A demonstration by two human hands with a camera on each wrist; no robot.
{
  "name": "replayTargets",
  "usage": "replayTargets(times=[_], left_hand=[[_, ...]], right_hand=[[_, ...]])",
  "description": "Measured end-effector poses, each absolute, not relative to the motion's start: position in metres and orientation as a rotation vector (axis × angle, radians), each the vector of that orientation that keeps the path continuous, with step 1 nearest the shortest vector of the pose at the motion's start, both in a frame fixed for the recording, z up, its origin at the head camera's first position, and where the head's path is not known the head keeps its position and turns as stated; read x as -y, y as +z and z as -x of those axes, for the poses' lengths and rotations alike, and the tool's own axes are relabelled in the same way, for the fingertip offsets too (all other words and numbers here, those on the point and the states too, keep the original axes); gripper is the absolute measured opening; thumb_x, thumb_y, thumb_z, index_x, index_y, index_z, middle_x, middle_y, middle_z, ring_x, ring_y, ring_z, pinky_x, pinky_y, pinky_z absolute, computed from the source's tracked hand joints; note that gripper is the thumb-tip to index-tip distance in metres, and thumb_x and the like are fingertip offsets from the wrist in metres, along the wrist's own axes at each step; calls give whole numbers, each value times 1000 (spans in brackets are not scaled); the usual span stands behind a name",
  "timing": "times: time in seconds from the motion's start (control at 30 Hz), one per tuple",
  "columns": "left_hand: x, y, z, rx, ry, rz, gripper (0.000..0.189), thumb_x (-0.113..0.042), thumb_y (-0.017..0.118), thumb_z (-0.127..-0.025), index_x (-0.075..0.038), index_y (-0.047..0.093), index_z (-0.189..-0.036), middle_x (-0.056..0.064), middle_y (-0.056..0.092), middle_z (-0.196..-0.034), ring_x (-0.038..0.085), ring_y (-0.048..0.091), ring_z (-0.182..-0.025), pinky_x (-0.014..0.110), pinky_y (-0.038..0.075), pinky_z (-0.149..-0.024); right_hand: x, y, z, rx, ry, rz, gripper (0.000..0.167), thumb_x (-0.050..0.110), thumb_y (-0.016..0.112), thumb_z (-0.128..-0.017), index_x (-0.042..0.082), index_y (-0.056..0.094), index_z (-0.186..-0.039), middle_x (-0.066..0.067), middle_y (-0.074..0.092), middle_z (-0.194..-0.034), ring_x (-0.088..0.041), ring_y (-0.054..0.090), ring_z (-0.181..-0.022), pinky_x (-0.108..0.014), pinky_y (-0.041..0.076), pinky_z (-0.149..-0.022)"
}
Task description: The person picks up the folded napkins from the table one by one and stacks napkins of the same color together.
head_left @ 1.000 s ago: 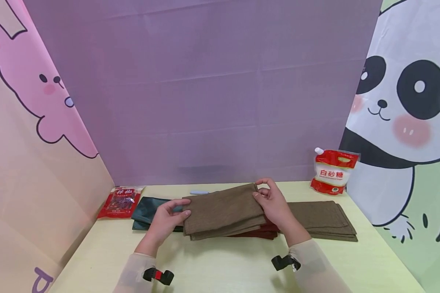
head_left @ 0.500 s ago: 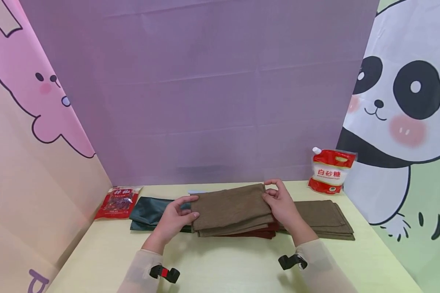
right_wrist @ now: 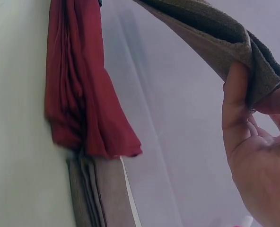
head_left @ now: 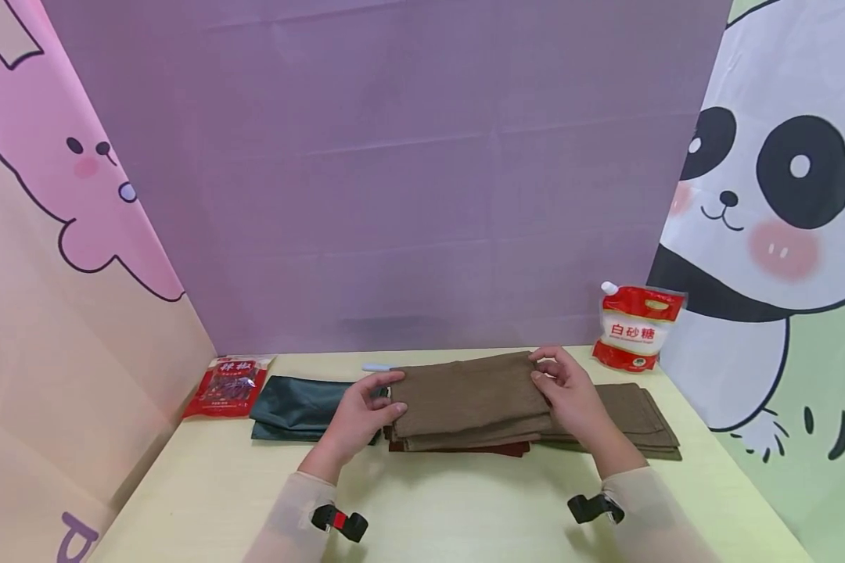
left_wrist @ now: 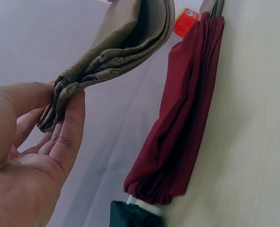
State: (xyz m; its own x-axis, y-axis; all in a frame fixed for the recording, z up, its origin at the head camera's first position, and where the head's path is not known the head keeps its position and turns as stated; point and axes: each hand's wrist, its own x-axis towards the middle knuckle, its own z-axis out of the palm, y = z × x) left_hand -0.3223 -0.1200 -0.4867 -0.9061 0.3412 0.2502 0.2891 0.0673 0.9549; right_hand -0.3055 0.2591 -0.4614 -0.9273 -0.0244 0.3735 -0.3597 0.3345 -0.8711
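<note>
My left hand [head_left: 359,414] and right hand [head_left: 577,399] pinch the two ends of a folded brown cloth [head_left: 472,395] between thumb and fingers. The left wrist view has this brown cloth [left_wrist: 116,52] raised off the table, its layers sagging into loose folds. Below it lies a folded dark red cloth [left_wrist: 187,109], mostly hidden in the head view except for its front edge. In the right wrist view my thumb and fingers clasp the cloth's corner [right_wrist: 263,71], with the dark red cloth [right_wrist: 83,85] lower down on the table.
A folded dark green cloth [head_left: 299,407] lies left of the red one, and another folded brown cloth [head_left: 637,414] lies right. A red chili packet [head_left: 228,387] is at the back left; a sugar pouch [head_left: 637,328] stands at the back right. A pale stick-like thing [head_left: 376,367] lies behind.
Both hands have carried the held brown cloth steadily to the right. More of the green cloth shows now, while the brown cloth on the right is more covered. The grip stays the same.
</note>
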Motion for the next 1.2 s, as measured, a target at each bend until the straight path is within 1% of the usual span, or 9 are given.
replayTargets(times=[0.13, 0.3, 0.43, 0.53, 0.67, 0.87, 1.03, 1.1, 1.2], left_hand=[[110, -489, 322, -2250, 2033, -694, 50, -9, 78, -95, -16, 64, -143, 11, 56, -141, 18, 66, -100, 26, 56, -75], [98, -494, 322, -2239, 2033, -693, 49, -9, 79, -95, -16, 65, -141, 12, 59, -137, 20, 66, -101, 26, 58, -78], [89, -498, 323, -2239, 2019, -696, 48, -9, 79, -95, -16, 66, -140, 12, 61, -130, 21, 64, -102, 26, 57, -79], [83, -501, 324, -2227, 2006, -706, 48, -9, 78, -96, -17, 65, -141, 11, 61, -128, 20, 64, -102, 25, 57, -78], [78, -501, 325, -2185, 2004, -727, 52, -7, 78, -96, -15, 62, -145, 14, 62, -127, 20, 66, -101, 26, 58, -78], [70, -498, 328, -2135, 1992, -779, 61, 0, 77, -94, -13, 57, -150, 15, 67, -123, 20, 70, -99, 29, 60, -80], [62, -499, 332, -2175, 1982, -797, 65, 0, 79, -92, -18, 56, -151, 9, 66, -114, 17, 64, -90, 23, 52, -67], [58, -500, 333, -2183, 1989, -787, 66, 0, 79, -93, -19, 55, -151, 9, 65, -114, 17, 64, -91, 23, 51, -67], [51, -501, 334, -2178, 2021, -768, 66, 2, 77, -94, -18, 54, -152, 11, 64, -121, 19, 67, -98, 25, 56, -75]], right_hand=[[-272, -464, 300, 2365, 1574, -321, 23, 12, 60, -108, 5, 62, -130, -18, 67, -124, -22, 59, -103, -23, 50, -85], [-285, -467, 293, 2415, 1578, -291, 29, 15, 59, -108, 5, 61, -136, -17, 66, -124, -23, 58, -102, -22, 52, -84], [-292, -469, 290, 2429, 1572, -275, 33, 16, 60, -108, 4, 60, -139, -17, 66, -125, -18, 59, -102, -20, 53, -84], [-297, -470, 287, 2432, 1580, -277, 35, 15, 62, -107, 2, 60, -140, -19, 66, -127, -13, 60, -102, -19, 53, -84], [-304, -469, 285, 2449, 1601, -309, 42, 13, 67, -104, 0, 57, -143, -23, 63, -131, -11, 62, -103, -20, 55, -85], [-313, -466, 290, 2500, 1590, -304, 52, 16, 74, -100, 3, 55, -146, -23, 61, -131, -17, 64, -96, -23, 57, -80], [-318, -463, 297, 2506, 1581, -244, 54, 21, 75, -100, 7, 54, -147, -20, 59, -129, -23, 61, -92, -25, 57, -74], [-320, -462, 299, 2502, 1586, -220, 55, 23, 75, -100, 9, 53, -148, -19, 57, -131, -24, 60, -93, -26, 57, -74], [-322, -461, 300, 2507, 1586, -192, 58, 25, 75, -99, 10, 52, -150, -19, 55, -134, -25, 59, -96, -26, 57, -76]])
